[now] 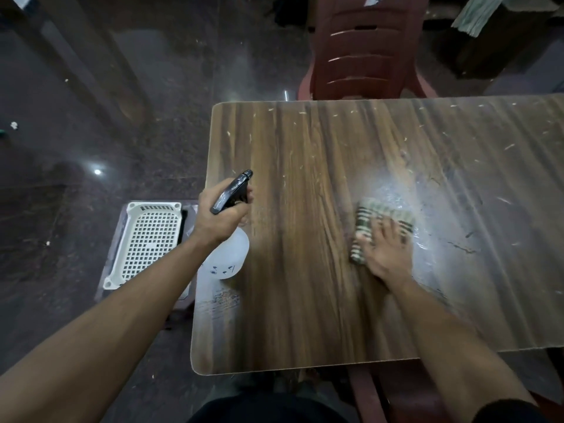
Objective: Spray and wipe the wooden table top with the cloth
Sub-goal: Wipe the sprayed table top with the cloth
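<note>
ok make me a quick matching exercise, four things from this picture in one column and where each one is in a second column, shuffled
Things:
1. spray bottle
2. striped cloth
3. white perforated tray
4. red plastic chair

Places:
a. beyond the table's far edge
b. gripped in the left hand
c. left of the table, lower down
d. under the right hand on the tabletop

Pairs: 1-b, 2-d, 3-c, 4-a

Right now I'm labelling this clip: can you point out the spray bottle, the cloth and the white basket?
spray bottle point(227, 257): head view, on its translucent white body.
cloth point(364, 218): head view, on its striped left part.
white basket point(152, 239): head view, on its perforated base.
</note>
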